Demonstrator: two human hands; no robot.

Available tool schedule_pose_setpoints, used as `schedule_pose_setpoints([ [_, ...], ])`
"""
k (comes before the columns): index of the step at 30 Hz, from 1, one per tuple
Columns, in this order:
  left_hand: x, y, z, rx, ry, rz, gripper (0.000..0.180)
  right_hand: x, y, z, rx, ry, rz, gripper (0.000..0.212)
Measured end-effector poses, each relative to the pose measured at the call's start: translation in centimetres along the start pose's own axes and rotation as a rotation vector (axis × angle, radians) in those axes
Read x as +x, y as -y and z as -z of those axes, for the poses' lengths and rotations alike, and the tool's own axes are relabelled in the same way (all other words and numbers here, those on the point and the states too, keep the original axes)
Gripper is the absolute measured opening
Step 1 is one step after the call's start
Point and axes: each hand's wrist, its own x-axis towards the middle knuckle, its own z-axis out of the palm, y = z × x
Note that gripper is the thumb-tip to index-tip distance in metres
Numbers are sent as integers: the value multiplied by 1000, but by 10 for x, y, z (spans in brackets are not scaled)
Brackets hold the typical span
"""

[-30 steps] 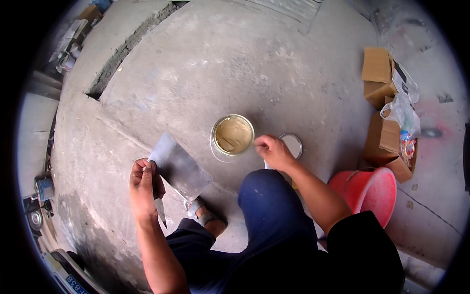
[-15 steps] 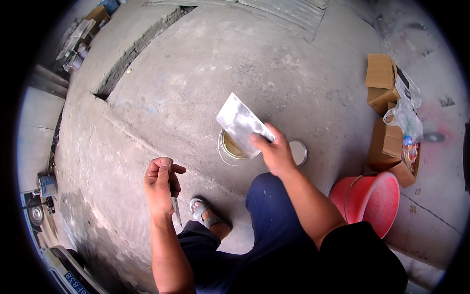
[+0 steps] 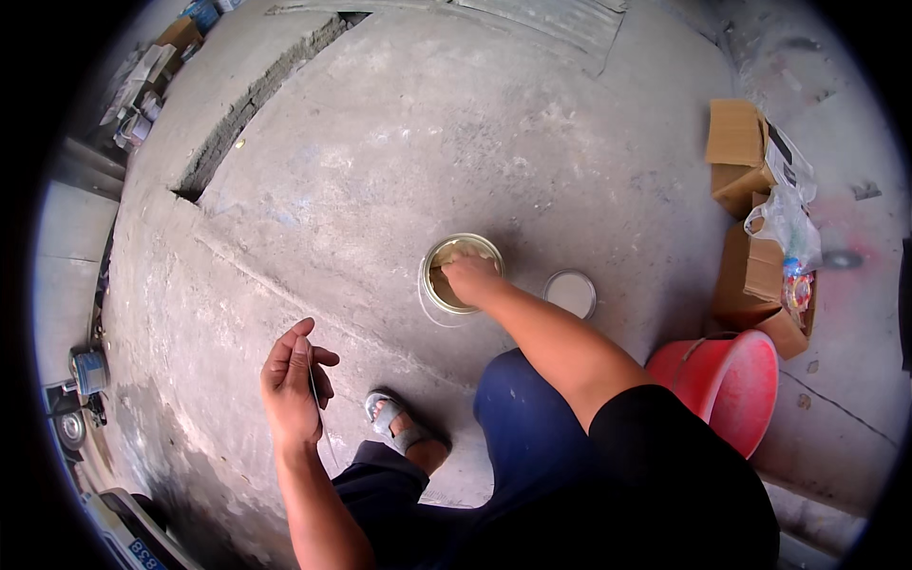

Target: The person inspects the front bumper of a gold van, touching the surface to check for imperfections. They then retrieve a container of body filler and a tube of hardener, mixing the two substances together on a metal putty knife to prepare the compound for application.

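My right hand [image 3: 467, 275] reaches down into an opened metal can [image 3: 427, 296] of yellowish-tan paste. Its fingers are bent and partly hidden in the can. The flat metal scraper it held in the earlier frame does not show now; hand and can would hide it. My left hand [image 3: 296, 385] is raised at the left, thumb and fingers pinching a thin metal blade [image 3: 318, 399] seen almost edge-on. The can's wire handle hangs down beside it on the floor. To the right of the can lies a round pale lid [image 3: 570, 294].
A red bucket [image 3: 708, 380] lies tipped by my right side. Beyond it stand open cardboard boxes [image 3: 736, 275] with plastic bags. A cracked trench [image 3: 242, 119] crosses the concrete floor at the far left. A blue-labelled can [image 3: 89, 372] and a vehicle [image 3: 123, 522] are at the left edge.
My right hand has gone from above the can's near side down into it, and the flat scraper has passed out of sight. My left hand has shifted slightly left, its blade turned more edge-on.
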Motion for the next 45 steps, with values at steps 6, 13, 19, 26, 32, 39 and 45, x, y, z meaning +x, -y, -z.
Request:
schedule_pose_setpoints([
  [6,-5,2,8,-4,-25,-14,29,14,-3,-13,-132,172,193,30],
  [13,-5,1,9,-1,-34,-2,28,34,-18,-26,-351,333,369,32],
  [19,-4,3,8,59,-7,-5,27,27,-5,-12,-575,363,329,30],
  [26,-3,-4,2,124,-10,53,32,8,-3,12,-737,210,473,23],
  [32,2,8,-5,262,-58,1,40,-39,-21,49,-480,-2,254,22],
  [39,10,12,-17,189,84,105,22,-110,-56,91,238,-305,129,34],
  [45,10,10,-30,213,273,182,17,-161,-53,130,653,-415,337,33],
])
